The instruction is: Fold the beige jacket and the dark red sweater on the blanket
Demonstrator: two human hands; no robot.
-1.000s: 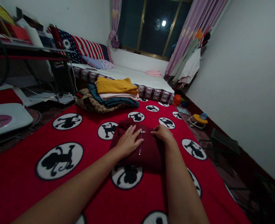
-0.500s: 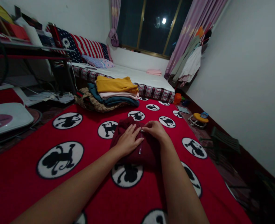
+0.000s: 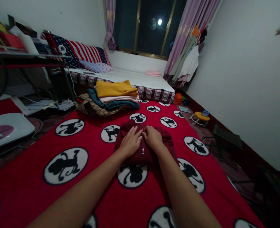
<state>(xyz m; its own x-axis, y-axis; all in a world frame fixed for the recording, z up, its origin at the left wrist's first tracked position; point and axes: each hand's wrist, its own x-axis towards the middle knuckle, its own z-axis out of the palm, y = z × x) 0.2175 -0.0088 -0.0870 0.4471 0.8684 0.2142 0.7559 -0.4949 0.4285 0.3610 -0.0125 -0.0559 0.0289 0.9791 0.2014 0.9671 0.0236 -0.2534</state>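
Note:
A folded maroon garment (image 3: 167, 144) lies on the red blanket (image 3: 140, 202) in front of me. My left hand (image 3: 130, 141) rests flat on its left part, fingers stretched out and slightly spread. Beside it, my right hand (image 3: 153, 136) has its fingers curled down onto the middle of the cloth, the fingertips close to my left fingers. What those fingertips pinch is hidden. A small shiny strip (image 3: 143, 151) shows on the garment between my wrists; its kind is too small to tell.
Beyond the garment, folded clothes (image 3: 116, 89) in mustard, pink and teal sit on a tan patterned bundle (image 3: 92, 106). A bed (image 3: 130, 76) stands under the window. At left is a cluttered desk (image 3: 30, 57); on the right are a small yellow stool (image 3: 201, 116) and a dark folding stool (image 3: 226, 137).
My right hand has lowered and its fingers have curled in on the cloth; a small silvery bit at its fingertips is now hidden. More garment shows on the right. The view has shifted slightly.

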